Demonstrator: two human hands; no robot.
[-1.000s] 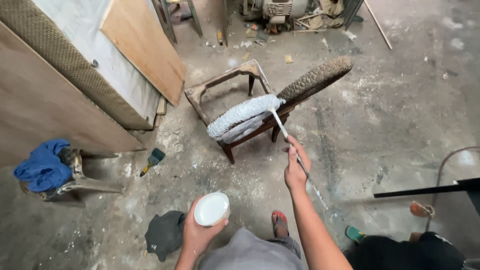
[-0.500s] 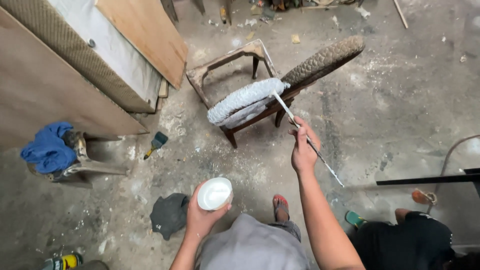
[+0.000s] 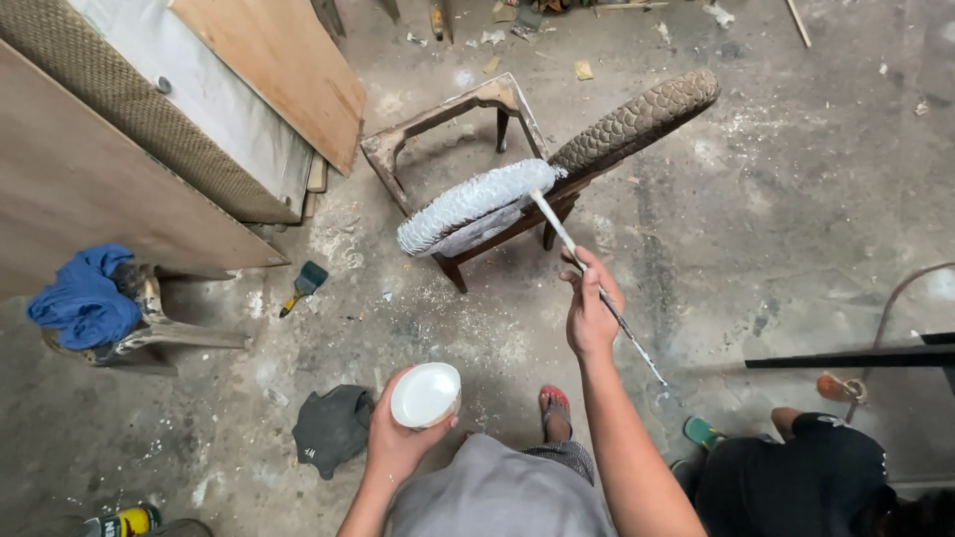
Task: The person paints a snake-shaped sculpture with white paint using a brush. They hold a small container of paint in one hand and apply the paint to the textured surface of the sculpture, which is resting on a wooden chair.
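Our right hand is clenched around a long-handled brush, its tip touching the white-coated half of a scaly woven chair arm on a wooden chair frame on the concrete floor. Our left hand cups a small bowl of white paint. A spare paintbrush lies near a blue cloth. Another person's knee shows at lower right.

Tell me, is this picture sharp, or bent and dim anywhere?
Head view: soft, even daylight, no glare; faint shadows under the chair. Wide lens bends the edges, so the board leans. The right hand with the brush and the left hand with the cup are sharp.
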